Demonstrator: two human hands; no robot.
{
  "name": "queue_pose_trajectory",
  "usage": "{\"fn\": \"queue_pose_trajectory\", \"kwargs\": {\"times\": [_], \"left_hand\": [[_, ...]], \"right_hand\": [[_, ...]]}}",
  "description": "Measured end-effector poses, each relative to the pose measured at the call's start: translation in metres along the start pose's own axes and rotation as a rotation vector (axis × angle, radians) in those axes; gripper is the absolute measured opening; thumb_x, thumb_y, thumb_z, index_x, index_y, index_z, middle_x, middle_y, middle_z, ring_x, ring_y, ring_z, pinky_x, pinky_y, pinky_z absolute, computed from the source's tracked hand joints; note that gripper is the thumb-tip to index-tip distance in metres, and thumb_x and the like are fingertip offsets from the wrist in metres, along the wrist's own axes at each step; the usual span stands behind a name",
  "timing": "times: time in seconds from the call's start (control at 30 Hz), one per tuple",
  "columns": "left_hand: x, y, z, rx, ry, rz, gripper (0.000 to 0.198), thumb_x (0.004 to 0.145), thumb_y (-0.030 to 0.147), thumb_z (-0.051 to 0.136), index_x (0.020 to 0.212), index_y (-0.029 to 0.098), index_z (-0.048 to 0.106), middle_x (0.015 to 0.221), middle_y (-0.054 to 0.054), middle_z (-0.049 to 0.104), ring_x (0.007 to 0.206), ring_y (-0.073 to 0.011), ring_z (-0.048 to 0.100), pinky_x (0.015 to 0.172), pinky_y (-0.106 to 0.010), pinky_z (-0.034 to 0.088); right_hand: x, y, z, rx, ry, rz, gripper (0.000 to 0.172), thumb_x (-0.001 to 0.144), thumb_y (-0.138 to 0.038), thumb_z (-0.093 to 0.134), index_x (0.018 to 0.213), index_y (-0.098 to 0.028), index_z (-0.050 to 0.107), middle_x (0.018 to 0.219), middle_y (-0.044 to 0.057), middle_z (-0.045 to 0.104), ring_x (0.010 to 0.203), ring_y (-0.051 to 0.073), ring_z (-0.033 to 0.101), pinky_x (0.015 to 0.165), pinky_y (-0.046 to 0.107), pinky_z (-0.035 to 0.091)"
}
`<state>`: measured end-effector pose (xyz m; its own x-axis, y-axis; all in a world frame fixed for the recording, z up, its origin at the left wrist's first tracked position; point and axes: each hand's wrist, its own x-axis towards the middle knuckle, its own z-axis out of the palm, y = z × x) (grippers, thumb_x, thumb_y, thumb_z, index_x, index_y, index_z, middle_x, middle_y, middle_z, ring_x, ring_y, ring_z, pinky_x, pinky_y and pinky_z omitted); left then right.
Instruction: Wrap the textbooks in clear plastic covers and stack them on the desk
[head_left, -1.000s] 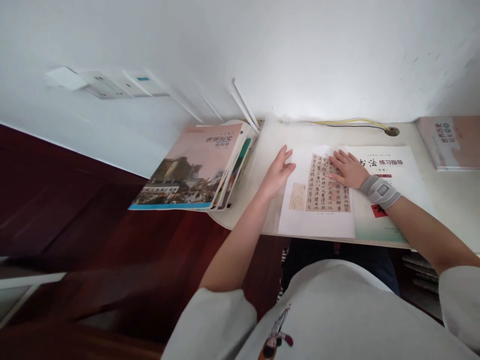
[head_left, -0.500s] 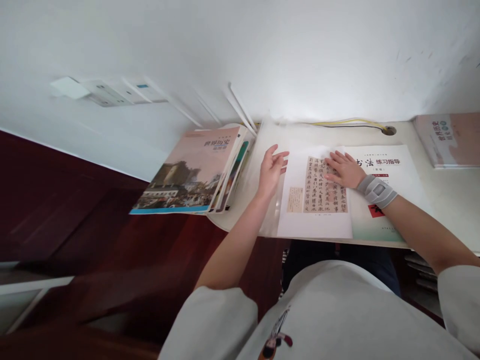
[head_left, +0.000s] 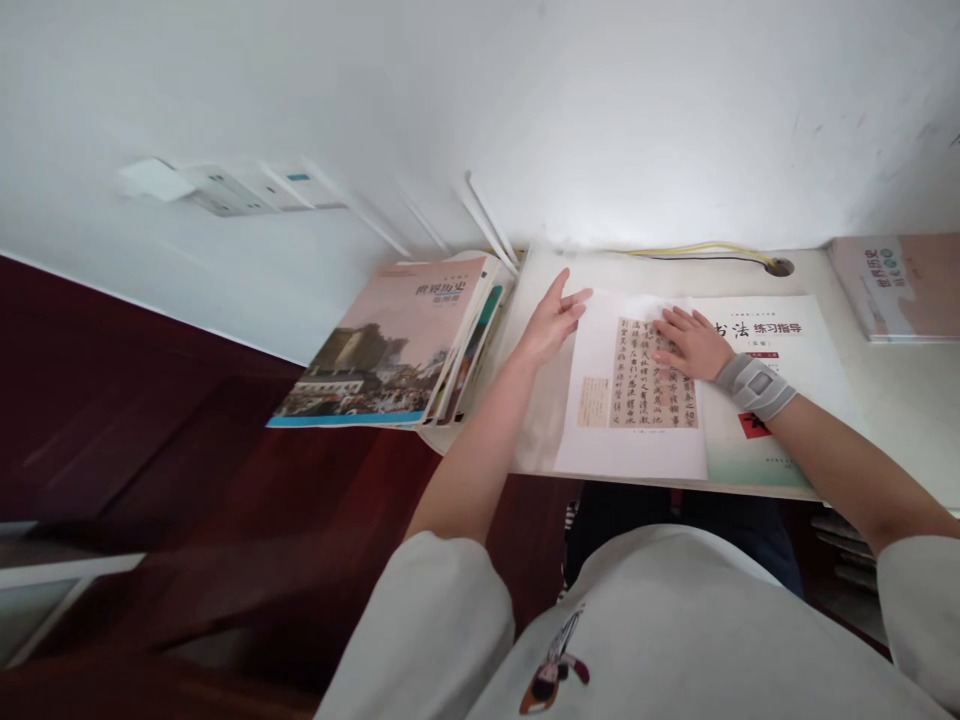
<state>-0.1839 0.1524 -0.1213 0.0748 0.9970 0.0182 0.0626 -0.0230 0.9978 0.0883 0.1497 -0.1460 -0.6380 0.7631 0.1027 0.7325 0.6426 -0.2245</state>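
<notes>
A calligraphy workbook (head_left: pixel 772 400) lies spread on the white desktop, its titled cover side to the right. The white left side (head_left: pixel 637 455) carries a printed picture of brush writing. My right hand (head_left: pixel 691 342) rests flat over that picture near the fold, fingers spread, a grey wrist support (head_left: pixel 757 385) on its wrist. At the upper left edge of the workbook, my left hand (head_left: pixel 553 322) is open, index finger stretched out and holding nothing. Whether its fingertips touch the paper I cannot tell. Something clear and shiny shows on the desktop below this hand.
To the left, a stack of books topped by a world history book (head_left: pixel 375 350) overhangs the desk's rounded corner. Another pinkish book (head_left: pixel 907 285) lies at the right. Yellow and dark cables (head_left: pixel 697 250) run along the wall into a desk hole (head_left: pixel 780 267).
My left hand has shifted up slightly, its index finger now stretched farther toward the wall. My right hand stays on the workbook. The view has moved a little.
</notes>
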Motion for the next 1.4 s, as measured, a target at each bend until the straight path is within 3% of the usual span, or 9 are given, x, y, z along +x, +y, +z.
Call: {"fn": "queue_pose_trajectory", "kwargs": {"times": [0.2, 0.4, 0.57, 0.67, 0.77, 0.87, 1.0, 1.17, 1.4], "left_hand": [[0.000, -0.004, 0.007, 0.536, 0.217, 0.039, 0.083, 0.068, 0.009, 0.062, 0.143, 0.017, 0.028, 0.098, -0.007, 0.070, 0.088, -0.0167, 0.061, 0.095, -0.034, 0.040], [-0.013, 0.009, 0.011, 0.537, 0.411, 0.209, 0.064, 0.075, 0.011, 0.056, 0.135, 0.025, 0.042, 0.117, -0.007, 0.059, 0.080, -0.0134, 0.059, 0.084, -0.028, 0.045], [-0.081, 0.031, -0.003, 0.724, 0.499, 0.252, 0.032, 0.084, 0.031, 0.051, 0.114, 0.022, 0.058, 0.108, -0.009, 0.061, 0.096, -0.0207, 0.058, 0.087, -0.032, 0.043], [-0.144, 0.035, -0.007, 0.849, 0.473, -0.025, 0.034, 0.079, 0.038, 0.058, 0.108, 0.022, 0.061, 0.080, -0.005, 0.064, 0.084, -0.0249, 0.060, 0.087, -0.037, 0.042], [-0.194, 0.027, -0.002, 0.767, 0.352, -0.287, 0.022, 0.074, 0.043, 0.062, 0.082, 0.023, 0.065, 0.067, -0.002, 0.062, 0.071, -0.0238, 0.060, 0.076, -0.036, 0.045], [-0.215, 0.013, 0.013, 0.451, 0.336, -0.336, 0.021, 0.072, 0.043, 0.063, 0.069, 0.022, 0.061, 0.075, -0.003, 0.065, 0.075, -0.0226, 0.062, 0.072, -0.035, 0.048], [-0.208, -0.004, 0.033, -0.123, 0.482, -0.149, 0.021, 0.075, 0.042, 0.061, 0.071, 0.022, 0.055, 0.117, -0.007, 0.061, 0.110, -0.0241, 0.057, 0.086, -0.037, 0.049], [-0.195, -0.016, 0.030, -0.038, 0.725, -0.019, 0.029, 0.077, 0.037, 0.064, 0.103, 0.028, 0.054, 0.132, -0.007, 0.049, 0.124, -0.0189, 0.046, 0.104, -0.036, 0.037], [-0.193, -0.005, 0.016, -0.440, 0.461, -0.298, 0.037, 0.077, 0.047, 0.062, 0.104, 0.022, 0.059, 0.124, -0.011, 0.056, 0.094, -0.0211, 0.065, 0.075, -0.034, 0.054]], "right_hand": [[0.000, 0.000, -0.001, 0.021, 0.000, -0.002, 0.072, 0.087, -0.063, 0.027, 0.137, -0.013, 0.042, 0.146, 0.015, 0.034, 0.137, 0.031, 0.026, 0.110, 0.051, 0.020], [0.000, 0.003, 0.003, 0.037, 0.054, 0.010, 0.072, 0.086, -0.064, 0.029, 0.137, -0.015, 0.041, 0.149, 0.015, 0.030, 0.138, 0.033, 0.022, 0.108, 0.052, 0.021], [0.001, 0.005, 0.006, 0.038, 0.080, 0.031, 0.073, 0.086, -0.064, 0.031, 0.135, -0.011, 0.044, 0.147, 0.018, 0.032, 0.137, 0.035, 0.023, 0.108, 0.051, 0.024], [0.001, 0.005, 0.008, 0.029, 0.099, 0.041, 0.072, 0.087, -0.061, 0.029, 0.135, -0.010, 0.044, 0.146, 0.020, 0.032, 0.137, 0.034, 0.023, 0.108, 0.051, 0.024], [0.002, 0.003, 0.010, 0.011, 0.102, 0.072, 0.072, 0.088, -0.060, 0.028, 0.135, -0.007, 0.042, 0.145, 0.022, 0.032, 0.137, 0.035, 0.022, 0.108, 0.051, 0.025], [0.003, -0.004, 0.011, -0.009, 0.113, 0.137, 0.071, 0.089, -0.058, 0.028, 0.138, -0.007, 0.039, 0.147, 0.022, 0.029, 0.137, 0.036, 0.021, 0.107, 0.053, 0.024], [-0.015, -0.029, 0.009, 0.009, 0.078, 0.201, 0.069, 0.090, -0.054, 0.030, 0.140, -0.007, 0.035, 0.149, 0.023, 0.023, 0.138, 0.036, 0.018, 0.108, 0.053, 0.024], [-0.099, -0.081, 0.008, 0.149, 0.054, 0.016, 0.066, 0.089, -0.053, 0.038, 0.141, -0.013, 0.035, 0.151, 0.018, 0.019, 0.140, 0.032, 0.016, 0.109, 0.054, 0.024], [-0.175, -0.115, 0.023, 0.223, 0.180, 0.005, 0.084, 0.081, -0.043, 0.058, 0.148, -0.017, 0.014, 0.151, 0.019, 0.017, 0.138, 0.031, 0.020, 0.106, 0.052, 0.035]]}}
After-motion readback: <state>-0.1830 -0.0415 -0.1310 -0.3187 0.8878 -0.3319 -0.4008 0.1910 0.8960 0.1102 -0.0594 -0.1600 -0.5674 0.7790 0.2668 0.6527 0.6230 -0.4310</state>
